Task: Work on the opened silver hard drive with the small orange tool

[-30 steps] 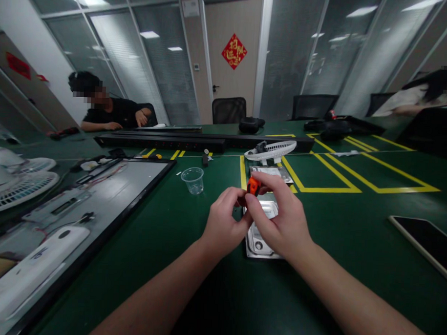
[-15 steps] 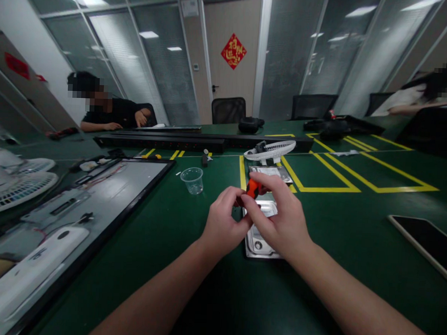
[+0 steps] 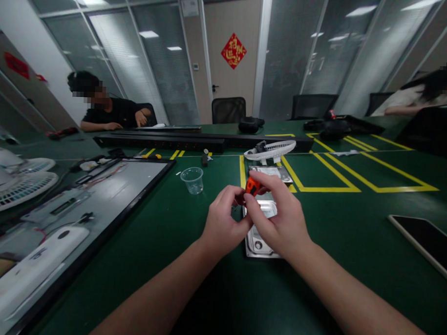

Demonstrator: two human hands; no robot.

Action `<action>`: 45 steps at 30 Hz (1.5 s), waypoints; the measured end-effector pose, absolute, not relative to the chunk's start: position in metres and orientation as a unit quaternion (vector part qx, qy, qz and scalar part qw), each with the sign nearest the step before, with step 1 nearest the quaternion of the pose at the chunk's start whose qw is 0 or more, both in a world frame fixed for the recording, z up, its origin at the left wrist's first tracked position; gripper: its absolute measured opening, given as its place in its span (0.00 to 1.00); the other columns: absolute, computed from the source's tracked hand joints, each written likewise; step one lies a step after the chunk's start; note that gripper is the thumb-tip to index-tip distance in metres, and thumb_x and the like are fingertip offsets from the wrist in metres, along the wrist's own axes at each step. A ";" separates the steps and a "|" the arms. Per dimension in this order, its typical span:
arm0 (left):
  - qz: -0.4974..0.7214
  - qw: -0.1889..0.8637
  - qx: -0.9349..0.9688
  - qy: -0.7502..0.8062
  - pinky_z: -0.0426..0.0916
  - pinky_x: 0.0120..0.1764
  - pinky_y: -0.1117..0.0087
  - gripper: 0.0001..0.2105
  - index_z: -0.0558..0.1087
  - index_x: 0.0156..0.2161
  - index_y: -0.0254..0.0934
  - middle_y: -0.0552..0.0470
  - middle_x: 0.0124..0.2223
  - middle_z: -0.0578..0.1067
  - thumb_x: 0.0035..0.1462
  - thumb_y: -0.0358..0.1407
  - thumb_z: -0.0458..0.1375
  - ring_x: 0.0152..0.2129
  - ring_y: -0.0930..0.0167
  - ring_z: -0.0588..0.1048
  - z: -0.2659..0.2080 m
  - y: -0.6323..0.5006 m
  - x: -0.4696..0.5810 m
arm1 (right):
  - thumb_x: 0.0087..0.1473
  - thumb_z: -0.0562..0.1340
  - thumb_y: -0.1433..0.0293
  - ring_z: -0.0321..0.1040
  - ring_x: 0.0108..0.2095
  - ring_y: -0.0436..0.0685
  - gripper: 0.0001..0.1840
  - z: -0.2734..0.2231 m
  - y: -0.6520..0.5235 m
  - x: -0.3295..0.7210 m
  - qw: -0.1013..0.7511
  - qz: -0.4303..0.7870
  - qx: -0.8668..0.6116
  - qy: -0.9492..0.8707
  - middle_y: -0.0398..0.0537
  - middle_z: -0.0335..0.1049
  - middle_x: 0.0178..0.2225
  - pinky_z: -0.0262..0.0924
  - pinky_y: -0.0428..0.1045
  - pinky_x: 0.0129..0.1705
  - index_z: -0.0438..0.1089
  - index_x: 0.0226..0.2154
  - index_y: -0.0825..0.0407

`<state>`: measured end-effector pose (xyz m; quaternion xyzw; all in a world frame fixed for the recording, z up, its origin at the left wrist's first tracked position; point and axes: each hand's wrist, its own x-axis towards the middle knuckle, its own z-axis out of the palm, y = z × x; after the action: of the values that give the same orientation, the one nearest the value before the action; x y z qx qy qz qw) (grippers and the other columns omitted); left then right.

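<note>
A silver hard drive (image 3: 258, 247) lies on the green table, partly covered by my hands. Over it, my right hand (image 3: 280, 216) grips the orange and black handle of a screwdriver (image 3: 252, 186) between thumb and fingers. The shaft and tip of that tool are hidden. My left hand (image 3: 225, 214) is closed in a pinch just below the handle, its fingertips meeting the right hand's; what it pinches is hidden. Beyond the hands sits a second hard drive (image 3: 287, 175), partly covered by the right fingers. A clear plastic cup (image 3: 192, 180) stands to the left.
On the left lies a large flat panel (image 3: 135, 184) with parts on it, beside white fan grilles (image 3: 24, 192). A white fan piece (image 3: 279, 150) and long black bars (image 3: 165, 143) lie farther back. A phone (image 3: 426, 240) is at right. Two people sit across the table.
The orange handle has turned slightly in my right fingers and shifted a little to the left. My left hand stays almost where it was.
</note>
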<state>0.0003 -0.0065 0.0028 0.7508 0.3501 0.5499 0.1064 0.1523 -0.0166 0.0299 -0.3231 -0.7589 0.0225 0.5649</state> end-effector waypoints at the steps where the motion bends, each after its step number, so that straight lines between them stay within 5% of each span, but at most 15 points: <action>1: 0.550 0.106 0.750 0.351 0.67 0.38 0.69 0.09 0.69 0.43 0.38 0.52 0.38 0.74 0.57 0.27 0.62 0.34 0.70 0.72 0.003 -0.006 0.000 | 0.63 0.63 0.73 0.72 0.47 0.58 0.23 0.030 -0.016 0.152 0.565 0.021 -0.324 -0.758 0.50 0.74 0.48 0.70 0.56 0.52 0.66 0.59 0.48; 13: 0.531 0.110 0.770 0.336 0.66 0.38 0.69 0.03 0.70 0.41 0.37 0.52 0.37 0.73 0.63 0.28 0.58 0.34 0.70 0.72 0.004 -0.006 0.001 | 0.64 0.61 0.74 0.74 0.49 0.59 0.25 0.030 -0.018 0.153 0.561 0.032 -0.319 -0.764 0.52 0.74 0.53 0.71 0.57 0.53 0.64 0.62 0.47; 19: 0.551 0.108 0.750 0.350 0.68 0.38 0.69 0.11 0.69 0.45 0.38 0.52 0.39 0.74 0.58 0.29 0.63 0.34 0.70 0.73 0.002 -0.006 0.001 | 0.63 0.62 0.74 0.73 0.48 0.59 0.24 0.029 -0.016 0.152 0.567 0.022 -0.320 -0.758 0.50 0.74 0.49 0.71 0.56 0.52 0.64 0.60 0.47; 24: 0.545 0.118 0.751 0.352 0.67 0.38 0.69 0.08 0.69 0.41 0.38 0.53 0.37 0.73 0.58 0.27 0.61 0.34 0.70 0.72 0.002 -0.005 0.000 | 0.62 0.64 0.73 0.72 0.44 0.58 0.23 0.029 -0.015 0.153 0.570 0.015 -0.326 -0.754 0.49 0.73 0.46 0.71 0.55 0.49 0.65 0.58 0.48; 32: 0.528 0.114 0.766 0.348 0.67 0.38 0.68 0.04 0.70 0.42 0.38 0.51 0.38 0.74 0.62 0.29 0.58 0.34 0.69 0.73 0.003 -0.006 0.000 | 0.64 0.62 0.74 0.73 0.48 0.59 0.25 0.029 -0.016 0.152 0.560 0.021 -0.320 -0.764 0.51 0.73 0.52 0.71 0.57 0.53 0.63 0.62 0.47; 38: 0.552 0.097 0.751 0.350 0.69 0.39 0.68 0.13 0.69 0.47 0.38 0.51 0.40 0.75 0.57 0.28 0.62 0.35 0.69 0.74 0.001 -0.006 0.001 | 0.63 0.64 0.74 0.72 0.46 0.58 0.23 0.030 -0.015 0.153 0.567 0.009 -0.319 -0.760 0.50 0.73 0.47 0.71 0.56 0.50 0.65 0.59 0.48; 45: 0.549 0.100 0.757 0.341 0.69 0.38 0.70 0.10 0.69 0.43 0.38 0.53 0.38 0.74 0.58 0.26 0.61 0.34 0.70 0.73 0.002 -0.006 0.000 | 0.63 0.64 0.73 0.71 0.43 0.57 0.22 0.031 -0.015 0.153 0.569 0.004 -0.325 -0.755 0.48 0.71 0.44 0.71 0.54 0.47 0.66 0.58 0.48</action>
<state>0.0002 -0.0059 0.0019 0.7565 0.3410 0.5491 0.0996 0.1534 -0.0151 0.0315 -0.3254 -0.7551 0.0038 0.5692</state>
